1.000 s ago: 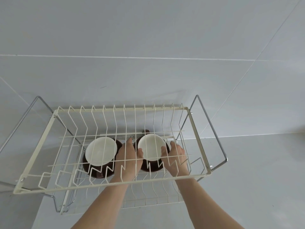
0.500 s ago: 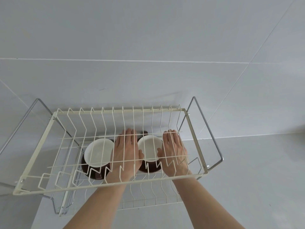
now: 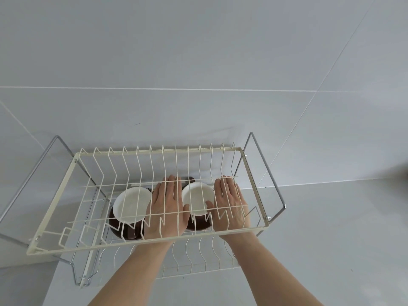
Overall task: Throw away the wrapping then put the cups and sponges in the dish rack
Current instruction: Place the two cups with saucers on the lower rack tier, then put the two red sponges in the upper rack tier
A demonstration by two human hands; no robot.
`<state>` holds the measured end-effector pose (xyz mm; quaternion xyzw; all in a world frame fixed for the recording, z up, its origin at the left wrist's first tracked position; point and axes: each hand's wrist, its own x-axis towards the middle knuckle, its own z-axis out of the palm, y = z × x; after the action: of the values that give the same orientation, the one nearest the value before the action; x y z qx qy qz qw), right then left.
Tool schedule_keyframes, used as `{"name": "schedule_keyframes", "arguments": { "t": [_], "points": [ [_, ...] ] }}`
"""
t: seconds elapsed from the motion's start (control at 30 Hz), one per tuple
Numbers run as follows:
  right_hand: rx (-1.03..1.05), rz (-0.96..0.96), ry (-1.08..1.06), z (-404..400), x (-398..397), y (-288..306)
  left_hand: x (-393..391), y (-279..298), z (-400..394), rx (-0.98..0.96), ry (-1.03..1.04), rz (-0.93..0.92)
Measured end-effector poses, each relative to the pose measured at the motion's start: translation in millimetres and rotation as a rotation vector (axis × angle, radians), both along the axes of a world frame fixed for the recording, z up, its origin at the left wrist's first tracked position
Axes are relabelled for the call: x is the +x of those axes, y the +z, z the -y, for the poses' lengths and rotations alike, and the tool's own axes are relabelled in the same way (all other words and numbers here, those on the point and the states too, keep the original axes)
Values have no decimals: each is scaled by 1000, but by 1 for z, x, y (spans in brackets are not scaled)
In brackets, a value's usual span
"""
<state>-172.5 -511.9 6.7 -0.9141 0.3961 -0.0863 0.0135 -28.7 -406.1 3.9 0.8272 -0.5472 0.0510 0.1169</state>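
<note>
Both hands, left [image 3: 166, 206] and right [image 3: 230, 204], lie flat and open, gripping nothing, flanking the right cup [image 3: 197, 203] on the rack's [image 3: 141, 245] lower tier. Left cup [image 3: 130, 206] sits at nine o'clock. Likely stiff, breakable, smooth: grasp by the walls.

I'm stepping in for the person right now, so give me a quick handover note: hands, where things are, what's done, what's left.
Left hand: open, flat, between the two cups.
Right hand: open, flat, right of the right cup.
Both hands flank that cup, gripping nothing.
Left cup and right cup, brown with white insides, sit on the lower level of the dish rack.
Done: both cups placed.
Left: sponges, none in view. Wrapping not in view either, so check.
</note>
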Motion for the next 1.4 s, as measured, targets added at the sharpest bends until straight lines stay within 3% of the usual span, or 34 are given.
{"name": "schedule_keyframes", "arguments": {
  "t": [0.1,0.4,0.8,1.03,1.4],
  "points": [
    [3,25,6,-12,-9,-6,-8,1,-13,-62,6,-19],
    [-27,107,58,-70,-38,7,-38,9,-57,111,70,-11],
    [22,3,30,-138,-96,-5,-85,7,-132,98,10,-39],
    [69,1,-32,-161,-142,-13,-121,4,-163,80,-136,-164],
    [235,-55,-247,-166,-240,-23,-165,-10,-201,175,-447,-209]
  ]
}}
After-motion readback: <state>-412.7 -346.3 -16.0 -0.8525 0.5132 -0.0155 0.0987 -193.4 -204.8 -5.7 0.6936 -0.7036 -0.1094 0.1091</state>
